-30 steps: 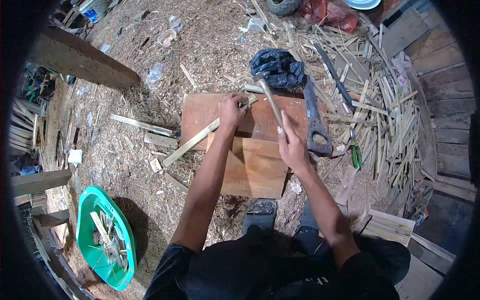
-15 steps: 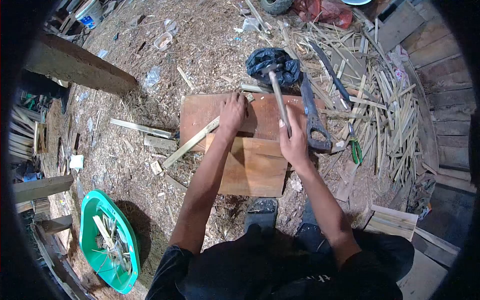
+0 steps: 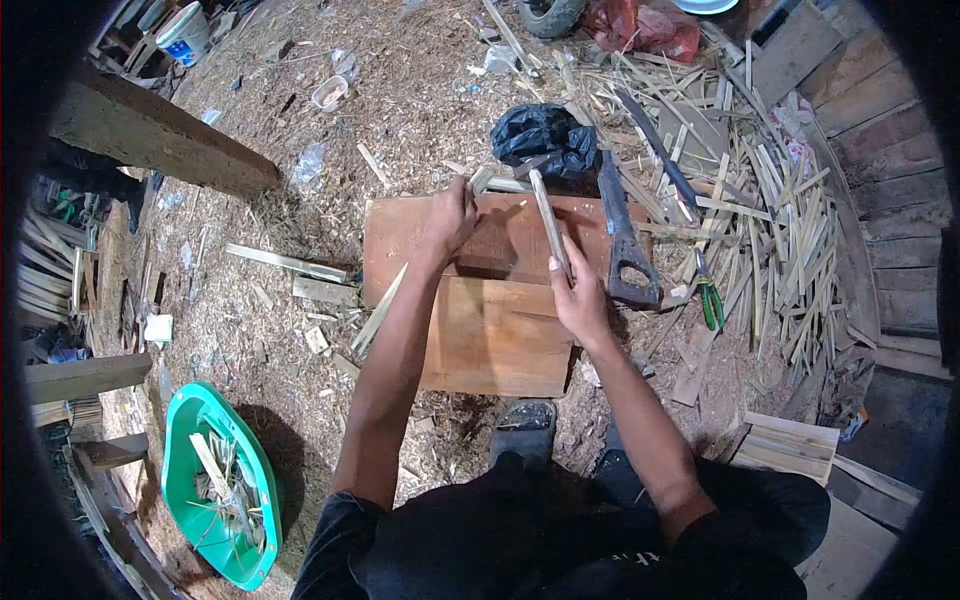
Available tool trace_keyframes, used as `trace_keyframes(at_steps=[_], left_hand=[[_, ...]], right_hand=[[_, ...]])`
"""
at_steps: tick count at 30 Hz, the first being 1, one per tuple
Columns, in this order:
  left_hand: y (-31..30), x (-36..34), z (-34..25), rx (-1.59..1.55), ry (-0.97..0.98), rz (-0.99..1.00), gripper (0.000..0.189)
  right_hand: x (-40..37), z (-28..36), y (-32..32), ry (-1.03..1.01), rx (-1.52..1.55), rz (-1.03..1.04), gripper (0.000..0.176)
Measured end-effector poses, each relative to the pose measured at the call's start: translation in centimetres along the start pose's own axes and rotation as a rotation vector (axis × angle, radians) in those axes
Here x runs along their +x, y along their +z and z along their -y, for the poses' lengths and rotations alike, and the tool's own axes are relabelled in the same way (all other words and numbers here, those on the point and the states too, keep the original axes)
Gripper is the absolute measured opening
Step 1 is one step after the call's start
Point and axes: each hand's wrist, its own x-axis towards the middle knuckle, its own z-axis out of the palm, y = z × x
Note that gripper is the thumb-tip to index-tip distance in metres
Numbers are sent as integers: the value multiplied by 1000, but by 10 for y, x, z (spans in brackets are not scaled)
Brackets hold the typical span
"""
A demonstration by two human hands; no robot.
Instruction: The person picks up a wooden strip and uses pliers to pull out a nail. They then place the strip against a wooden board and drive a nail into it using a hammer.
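My left hand [image 3: 452, 215] is closed around a wooden strip [image 3: 380, 315], whose upper end pokes out past the fingers while the lower part runs beneath my forearm. In my right hand [image 3: 583, 300] is a hammer, gripped low on its wooden handle [image 3: 550, 222], with the metal head up near a black plastic bag [image 3: 545, 138]. Both hands are over a reddish-brown board [image 3: 400, 215]. A lighter wooden board [image 3: 495, 345] lies on its near side. Just right of the hammer rests a handsaw [image 3: 625, 235].
Green-handled pliers [image 3: 710, 300] and a long dark blade-like tool [image 3: 655, 150] lie at the right, by a heap of thin wood strips [image 3: 775, 240]. A green basin [image 3: 180, 480] with scraps stands lower left. A wooden post [image 3: 170, 140] rises upper left.
The hammer head has shifted slightly left and down, and my right hand has come nearer to me. My left hand has turned and moved slightly left, with the strip now at a steeper angle.
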Motion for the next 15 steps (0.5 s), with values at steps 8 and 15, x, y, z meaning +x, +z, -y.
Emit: trace_keyframes(at_steps=[8,15], left_hand=[[-23,-12,-23,-183,29,-38,23],[-40,-40,-23,-417,36,109,32]], right_hand=[[10,11,0,107,-200,6,30],[10,-43,-10,-13,-273,200,45]])
